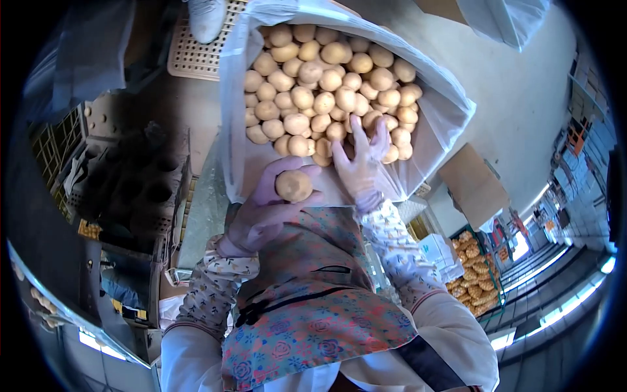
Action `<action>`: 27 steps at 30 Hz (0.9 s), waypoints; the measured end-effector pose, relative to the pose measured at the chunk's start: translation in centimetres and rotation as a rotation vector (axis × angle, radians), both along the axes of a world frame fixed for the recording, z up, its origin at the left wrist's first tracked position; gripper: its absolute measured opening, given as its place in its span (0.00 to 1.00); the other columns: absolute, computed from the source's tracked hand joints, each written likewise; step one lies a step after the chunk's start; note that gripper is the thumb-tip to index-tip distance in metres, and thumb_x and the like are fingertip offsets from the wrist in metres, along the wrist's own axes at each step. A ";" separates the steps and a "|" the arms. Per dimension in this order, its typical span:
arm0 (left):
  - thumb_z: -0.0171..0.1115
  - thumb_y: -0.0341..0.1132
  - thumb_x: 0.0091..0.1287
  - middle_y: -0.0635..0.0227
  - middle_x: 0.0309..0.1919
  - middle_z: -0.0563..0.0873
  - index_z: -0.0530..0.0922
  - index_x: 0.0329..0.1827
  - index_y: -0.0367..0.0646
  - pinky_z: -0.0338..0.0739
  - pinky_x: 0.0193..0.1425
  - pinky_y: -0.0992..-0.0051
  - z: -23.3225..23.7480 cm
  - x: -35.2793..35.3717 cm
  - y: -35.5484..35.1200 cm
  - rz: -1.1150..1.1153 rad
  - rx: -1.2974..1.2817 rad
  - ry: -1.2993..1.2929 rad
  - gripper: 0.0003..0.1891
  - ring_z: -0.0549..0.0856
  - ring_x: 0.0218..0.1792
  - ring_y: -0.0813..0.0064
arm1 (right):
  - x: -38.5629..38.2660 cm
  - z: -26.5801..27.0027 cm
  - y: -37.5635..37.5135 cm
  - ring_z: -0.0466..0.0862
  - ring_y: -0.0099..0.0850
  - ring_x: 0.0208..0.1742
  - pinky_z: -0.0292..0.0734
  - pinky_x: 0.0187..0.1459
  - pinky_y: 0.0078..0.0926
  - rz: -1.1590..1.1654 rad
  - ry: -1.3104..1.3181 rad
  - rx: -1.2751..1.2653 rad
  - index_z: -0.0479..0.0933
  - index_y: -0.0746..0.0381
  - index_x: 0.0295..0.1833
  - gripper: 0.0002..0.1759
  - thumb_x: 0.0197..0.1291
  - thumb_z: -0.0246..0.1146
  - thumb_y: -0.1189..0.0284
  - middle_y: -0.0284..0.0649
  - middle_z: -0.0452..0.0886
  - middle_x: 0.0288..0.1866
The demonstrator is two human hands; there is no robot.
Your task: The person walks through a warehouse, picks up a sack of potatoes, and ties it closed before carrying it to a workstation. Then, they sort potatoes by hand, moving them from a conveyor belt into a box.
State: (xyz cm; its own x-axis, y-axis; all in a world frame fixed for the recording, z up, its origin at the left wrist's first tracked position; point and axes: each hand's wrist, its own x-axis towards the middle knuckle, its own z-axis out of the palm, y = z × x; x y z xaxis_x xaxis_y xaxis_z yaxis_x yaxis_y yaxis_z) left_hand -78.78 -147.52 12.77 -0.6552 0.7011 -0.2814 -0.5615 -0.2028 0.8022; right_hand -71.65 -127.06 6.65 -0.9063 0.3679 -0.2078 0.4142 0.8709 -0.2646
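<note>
In the head view, a box lined with a translucent plastic bag (450, 117) is filled with many round, tan potatoes (302, 98). My left hand (258, 212), in a thin pale glove, is closed around one potato (293, 186) at the near edge of the liner, palm side up. My right hand (361, 163), gloved too, reaches over the near right part of the heap. Its fingers are spread and its fingertips touch the potatoes there; I see nothing gripped in it.
A perforated beige crate (196, 55) sits at the far left, beside a white shoe (207, 19). To the right stands a brown cardboard box (473, 186). Netted bags of produce (473, 274) are stacked lower right. Dark machinery (130, 176) with round holes lies left.
</note>
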 end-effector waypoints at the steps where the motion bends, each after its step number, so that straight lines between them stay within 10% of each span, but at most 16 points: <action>1: 0.57 0.24 0.67 0.55 0.68 0.61 0.63 0.70 0.35 0.65 0.76 0.56 0.2 -0.3 0.2 0.019 0.012 -0.032 0.27 0.67 0.72 0.58 | 0.1 1.3 -0.1 0.69 0.55 0.66 0.64 0.67 0.49 -0.008 0.003 -0.237 0.71 0.61 0.68 0.34 0.54 0.70 0.67 0.58 0.68 0.66; 4: 0.58 0.24 0.66 0.52 0.69 0.63 0.60 0.72 0.36 0.64 0.76 0.55 2.1 -1.3 0.7 0.123 0.063 -0.369 0.30 0.66 0.73 0.57 | -0.3 4.4 -1.4 0.78 0.42 0.62 0.75 0.60 0.39 -0.288 -0.029 -0.999 0.69 0.68 0.68 0.30 0.58 0.63 0.80 0.51 0.73 0.66; 9: 0.56 0.26 0.66 0.47 0.69 0.67 0.52 0.77 0.39 0.63 0.77 0.56 6.5 -4.3 0.6 0.270 0.270 -0.683 0.36 0.68 0.71 0.57 | -6.3 11.7 -2.4 0.71 0.43 0.71 0.65 0.69 0.39 -0.308 0.196 -1.406 0.66 0.68 0.70 0.34 0.55 0.62 0.83 0.52 0.71 0.69; 18: 0.46 0.47 0.74 0.49 0.59 0.80 0.60 0.73 0.35 0.76 0.62 0.62 10.3 -4.7 -2.7 0.274 0.263 -0.696 0.31 0.80 0.60 0.60 | -11.3 17.4 -5.8 0.62 0.46 0.77 0.56 0.74 0.42 0.201 0.082 -1.396 0.62 0.66 0.74 0.46 0.46 0.72 0.75 0.51 0.64 0.74; 24: 0.57 0.29 0.72 0.54 0.47 0.86 0.71 0.52 0.33 0.81 0.50 0.69 13.7 -5.9 -4.6 0.236 -0.351 0.030 0.11 0.86 0.47 0.63 | -12.3 18.6 -9.2 0.75 0.39 0.66 0.66 0.68 0.35 0.190 0.020 -1.421 0.69 0.66 0.67 0.40 0.47 0.77 0.76 0.47 0.76 0.64; 27: 0.49 0.34 0.76 0.58 0.50 0.83 0.69 0.60 0.33 0.79 0.53 0.71 13.1 -5.9 -7.4 0.141 -0.472 0.064 0.16 0.84 0.50 0.67 | -13.1 19.2 -10.2 0.78 0.35 0.61 0.70 0.64 0.33 0.194 0.090 -1.407 0.72 0.65 0.65 0.37 0.48 0.78 0.72 0.45 0.78 0.62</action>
